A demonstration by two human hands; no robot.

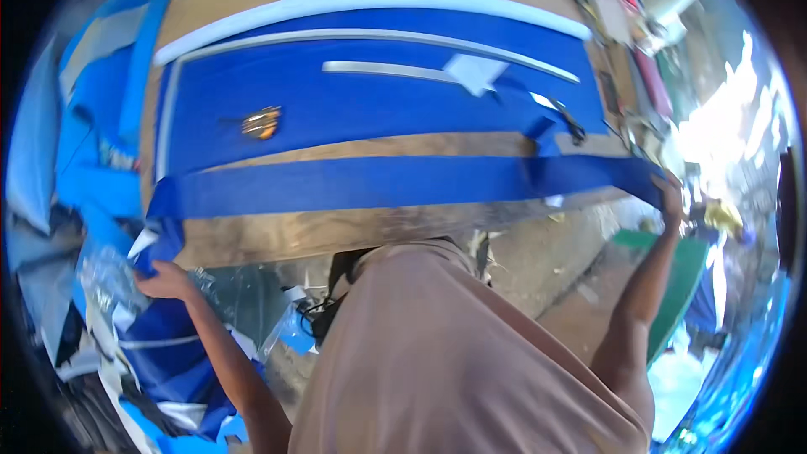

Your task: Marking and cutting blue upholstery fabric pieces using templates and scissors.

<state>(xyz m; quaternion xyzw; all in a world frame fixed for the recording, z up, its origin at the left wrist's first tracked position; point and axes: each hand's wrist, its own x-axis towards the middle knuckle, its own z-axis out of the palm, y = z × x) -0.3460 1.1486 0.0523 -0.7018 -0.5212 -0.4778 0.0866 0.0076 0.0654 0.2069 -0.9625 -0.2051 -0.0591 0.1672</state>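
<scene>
A long strip of blue sheet material (353,187) stretches across the near side of the wooden table, pulled out between my two hands. My left hand (168,281) is closed on its left end, just past the table's near left corner, where the material folds and hangs down. Out beyond the table's right side, my right hand (670,200) grips the other end. Toward its right part the strip has a fold. Behind it lies a larger blue sheet (361,109), spread flat. On that sheet rest an L-shaped metal square (370,34) and a shorter metal ruler (387,70).
Scissors (572,122) with dark handles lie at the sheet's right. A white piece (475,74) crosses the short ruler. A small orange-and-black object (262,123) sits left. A white strip (378,1) runs along the far side. Blue material (101,118) is heaped left of the table.
</scene>
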